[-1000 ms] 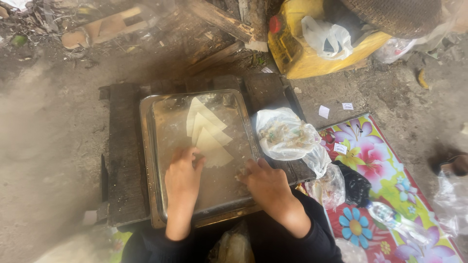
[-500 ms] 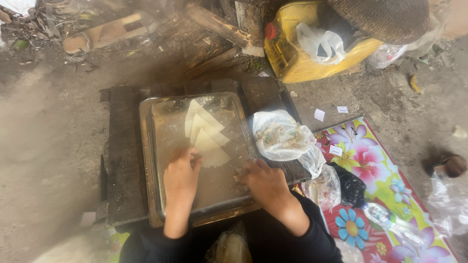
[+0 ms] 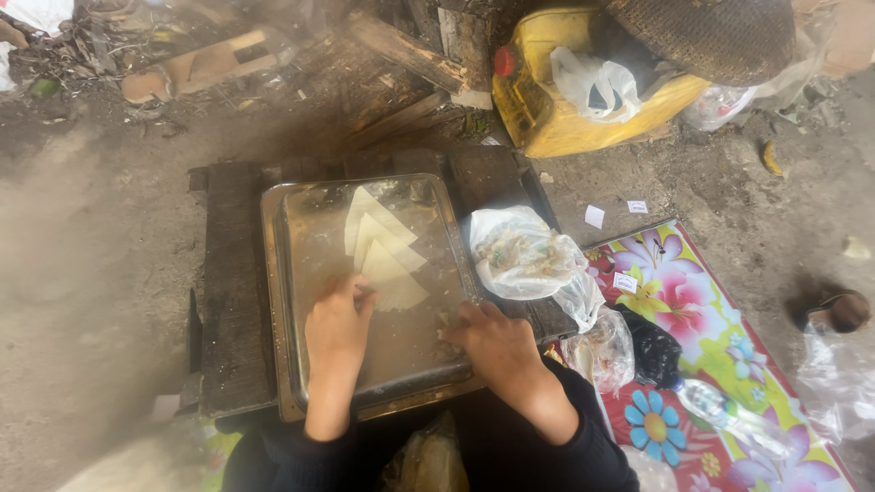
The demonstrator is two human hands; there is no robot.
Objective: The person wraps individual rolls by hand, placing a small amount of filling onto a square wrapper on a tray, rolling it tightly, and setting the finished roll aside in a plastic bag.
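Bare, dusty ground stretches off to the left, and next to it a low dark wooden tabletop [image 3: 232,273] carries a dented metal tray [image 3: 301,228] that nearly fills it. The left hand [image 3: 335,321] rests palm down inside the tray, fingers loosely spread and holding nothing, its fingertips touching the near corner of the lowest of the pale triangular wrappers [image 3: 387,251]. Three of those thin sheets lie fanned and overlapping in the upper middle of the tray, just beyond the left hand, each with its sharp tip aimed at the far rim and its long axis running from the person towards that rim, tilted slightly to the left. Further right, the right hand [image 3: 492,339] lies flat near the tray's right edge, fingers bunched close together over a little clump of something pale that I cannot make out; it sits apart from the wrappers, below and to the right of them. Beside the tray's right rim, on the tabletop's corner, a white plastic bag [image 3: 524,255] sits open with a pale filling inside. Right of that, a bright flowered mat [image 3: 720,337] covers the ground, strewn with clear bags, and behind it a yellow jerrycan [image 3: 547,118] lies on its side among split firewood [image 3: 410,55].
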